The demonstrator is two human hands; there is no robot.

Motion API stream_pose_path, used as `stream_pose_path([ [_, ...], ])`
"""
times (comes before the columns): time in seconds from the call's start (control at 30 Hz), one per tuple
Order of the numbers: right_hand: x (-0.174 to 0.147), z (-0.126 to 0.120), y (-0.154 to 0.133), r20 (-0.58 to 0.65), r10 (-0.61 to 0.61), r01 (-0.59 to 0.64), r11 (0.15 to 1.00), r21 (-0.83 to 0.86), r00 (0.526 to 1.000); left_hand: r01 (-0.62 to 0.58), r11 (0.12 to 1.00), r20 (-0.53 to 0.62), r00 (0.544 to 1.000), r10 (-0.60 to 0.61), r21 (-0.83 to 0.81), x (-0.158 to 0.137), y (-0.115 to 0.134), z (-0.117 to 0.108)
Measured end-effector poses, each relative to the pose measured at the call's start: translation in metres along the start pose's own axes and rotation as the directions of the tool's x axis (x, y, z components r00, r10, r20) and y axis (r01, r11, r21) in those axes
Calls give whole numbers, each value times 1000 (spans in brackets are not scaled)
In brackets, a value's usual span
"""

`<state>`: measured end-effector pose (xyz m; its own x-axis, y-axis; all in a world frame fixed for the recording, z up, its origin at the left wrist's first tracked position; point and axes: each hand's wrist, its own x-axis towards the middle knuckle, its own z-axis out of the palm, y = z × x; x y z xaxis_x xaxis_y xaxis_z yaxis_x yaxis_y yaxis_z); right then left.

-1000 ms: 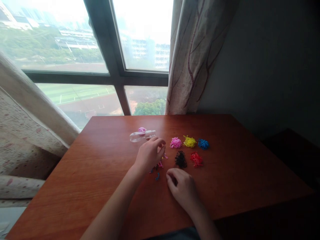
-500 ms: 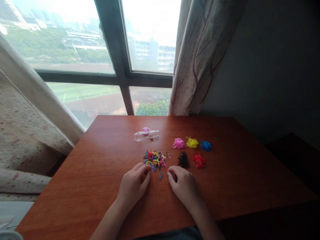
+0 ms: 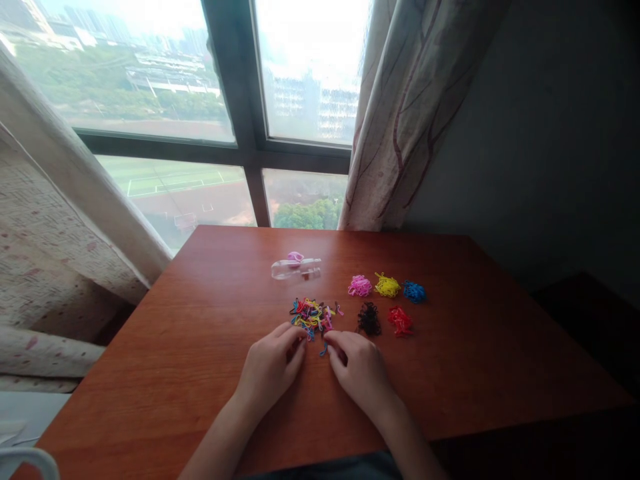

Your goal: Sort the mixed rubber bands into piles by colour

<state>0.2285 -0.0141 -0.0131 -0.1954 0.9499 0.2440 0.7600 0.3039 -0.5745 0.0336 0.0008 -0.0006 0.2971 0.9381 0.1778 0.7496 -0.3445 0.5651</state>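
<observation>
A mixed pile of small coloured rubber bands (image 3: 313,315) lies on the brown table (image 3: 165,387). At its near left edge rests my left hand (image 3: 273,360), fingers curled and thumb brought close to the index finger; whatever may be pinched there is hidden. My right hand (image 3: 361,367) is bent at the pile's near right side, with a small gap between thumb and index fingertips. Right by those fingertips, a single blue rubber band (image 3: 323,349) lies on the table.
To the right are sorted heaps of pink bands (image 3: 360,286), yellow bands (image 3: 387,285), blue bands (image 3: 415,291), black bands (image 3: 369,319) and red bands (image 3: 401,321). Behind the pile lies a clear plastic container (image 3: 295,269) with a pink part (image 3: 295,257). A window and curtains border the far edge.
My right hand has moved left, up to the single blue band. My left hand stays at the pile's edge. The view has shifted slightly.
</observation>
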Motion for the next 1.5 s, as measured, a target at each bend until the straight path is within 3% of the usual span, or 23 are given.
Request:
stream_pose_path([
  [0.33, -3, 0, -2, 44, 0, -2, 1000, 26, 999, 1, 1000, 22, 1000, -2, 22, -1, -1, 1],
  [0.57, -11, -12, 5, 6, 24, -25, 982, 187, 1000, 0, 1000, 5, 1000, 0, 23, -1, -1, 0],
  [0.67, -11, -29, 23, -95, 73, -50, 973, 227, 993, -7, 1000, 8, 1000, 7, 31, -1, -2, 0],
  [0.87, -7, -69, 78, -286, 226, -194, 972, 136, 931, -1, 999, 32, 999, 0, 52, 0, -2, 1],
  [1.07, 1, -100, 124, -428, 330, -353, 935, 27, 841, 14, 998, 45, 999, -17, 62, -1, -1, 1],
  [1.3, 25, -115, 157, -477, 339, -421, 904, -75, 811, 29, 997, 60, 998, -33, 75, 1, -3, 2],
  [1.5, 34, -112, 164, -464, 341, -426, 900, -88, 817, 32, 998, 62, 997, -35, 61, 1, -3, 1],
])
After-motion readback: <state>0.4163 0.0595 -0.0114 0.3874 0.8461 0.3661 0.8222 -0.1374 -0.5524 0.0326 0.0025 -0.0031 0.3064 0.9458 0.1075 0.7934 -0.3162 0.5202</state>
